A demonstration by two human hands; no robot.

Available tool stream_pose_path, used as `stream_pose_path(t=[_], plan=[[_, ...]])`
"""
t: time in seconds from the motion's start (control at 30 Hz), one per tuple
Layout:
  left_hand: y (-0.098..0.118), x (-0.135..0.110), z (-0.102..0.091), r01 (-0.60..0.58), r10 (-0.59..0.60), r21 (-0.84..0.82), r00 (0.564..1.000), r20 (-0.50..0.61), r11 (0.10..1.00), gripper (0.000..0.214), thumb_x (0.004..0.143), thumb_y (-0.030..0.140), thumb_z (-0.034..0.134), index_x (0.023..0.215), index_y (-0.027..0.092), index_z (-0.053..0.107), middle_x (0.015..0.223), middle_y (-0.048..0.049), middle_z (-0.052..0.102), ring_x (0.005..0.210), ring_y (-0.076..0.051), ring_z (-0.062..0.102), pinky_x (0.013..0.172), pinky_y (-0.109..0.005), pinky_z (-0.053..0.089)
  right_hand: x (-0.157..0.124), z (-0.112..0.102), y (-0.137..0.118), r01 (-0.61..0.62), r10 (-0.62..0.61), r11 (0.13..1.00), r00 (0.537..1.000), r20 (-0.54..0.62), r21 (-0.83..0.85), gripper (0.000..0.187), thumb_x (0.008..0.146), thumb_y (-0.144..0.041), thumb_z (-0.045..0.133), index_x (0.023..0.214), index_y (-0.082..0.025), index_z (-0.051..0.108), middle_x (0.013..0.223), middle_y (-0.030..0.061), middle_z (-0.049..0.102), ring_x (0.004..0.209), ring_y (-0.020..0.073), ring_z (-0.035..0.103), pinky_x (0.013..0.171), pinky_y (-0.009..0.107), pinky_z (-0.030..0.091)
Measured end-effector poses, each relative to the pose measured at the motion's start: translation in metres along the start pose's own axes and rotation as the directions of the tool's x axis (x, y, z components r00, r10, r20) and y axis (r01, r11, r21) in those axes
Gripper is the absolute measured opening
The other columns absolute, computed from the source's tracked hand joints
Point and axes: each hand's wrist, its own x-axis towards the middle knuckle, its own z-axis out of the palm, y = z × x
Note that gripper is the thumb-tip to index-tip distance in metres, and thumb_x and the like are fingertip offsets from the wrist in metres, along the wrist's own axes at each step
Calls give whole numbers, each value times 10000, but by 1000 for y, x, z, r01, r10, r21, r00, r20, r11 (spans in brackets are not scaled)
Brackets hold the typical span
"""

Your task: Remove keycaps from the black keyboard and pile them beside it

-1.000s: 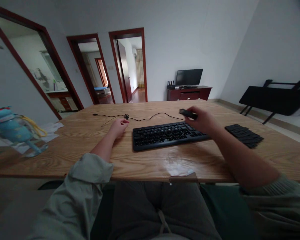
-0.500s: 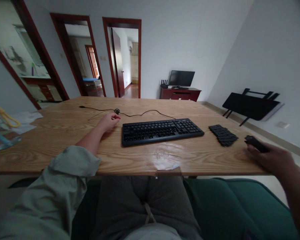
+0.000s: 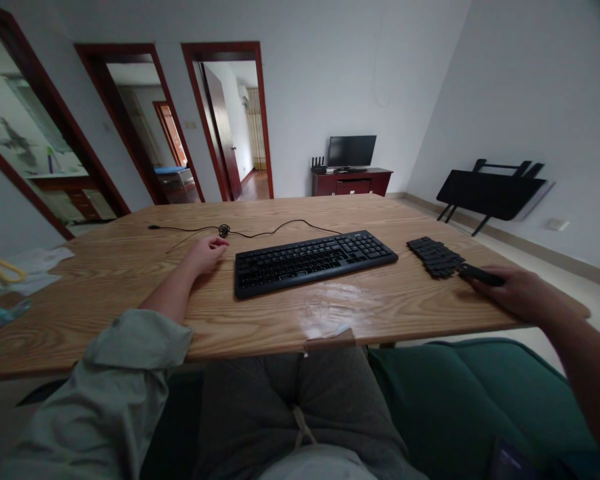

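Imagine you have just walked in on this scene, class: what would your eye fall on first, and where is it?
The black keyboard lies mid-table on the wooden table, its thin cable trailing behind it. The right hand rests at the table's right edge holding a small dark object beside a stack of dark flat pieces. The left hand lies loosely curled just left of the keyboard.

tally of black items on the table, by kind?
keyboard: 1
stack of loose black keys: 1
small black piece in the right hand: 1
cable: 1
Total: 4
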Motion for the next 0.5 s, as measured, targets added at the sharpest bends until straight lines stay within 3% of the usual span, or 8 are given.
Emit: stream_pose_path(t=[0.23,0.5], plan=[[0,1,3,-29,29,5,999,15,1000,287,730,372,579,908,186,707,692,-36,656,632,-197,583,604,-282,443,4,3,0,-25,25,999,999,-24,-27,508,732,-638,615,1078,-284,729,1046,114,729,887,306,669,780,403,490],[5,2,6,-62,61,28,998,24,998,262,723,353,598,882,181,716,694,-37,670,617,-194,590,629,-289,452,1,1,-12,-24,22,999,999,-30,-37,469,747,-615,579,1031,-264,702,1014,122,720,873,309,660,771,408,483]])
